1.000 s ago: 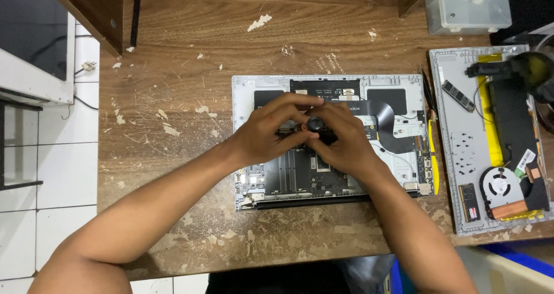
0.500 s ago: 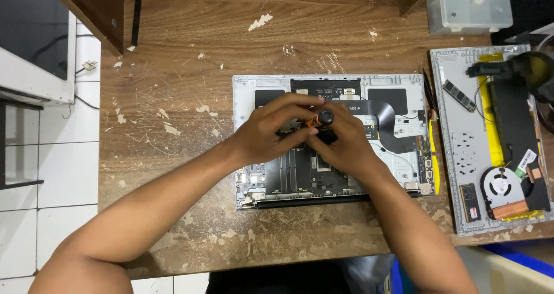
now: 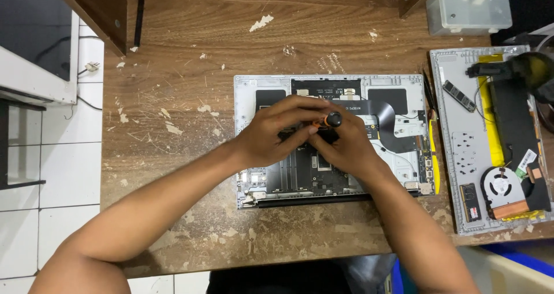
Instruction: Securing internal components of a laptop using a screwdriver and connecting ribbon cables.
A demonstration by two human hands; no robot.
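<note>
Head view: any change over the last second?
Barely. Both hands, left hand and right hand, stay on the black-and-orange screwdriver over the opened silver laptop chassis; its cap shifted slightly right. The chassis and the second opened grey laptop base have not moved.

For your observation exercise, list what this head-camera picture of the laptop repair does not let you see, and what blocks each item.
- Screwdriver tip and the screw it meets: head view, hidden under both hands.
- Opened laptop centre: covered by the left hand and right hand.
- Second opened laptop: cut off by the right edge.
- Board markings: too small to tell.
- Right hand's grip: fingers tucked under, unclear.
</note>
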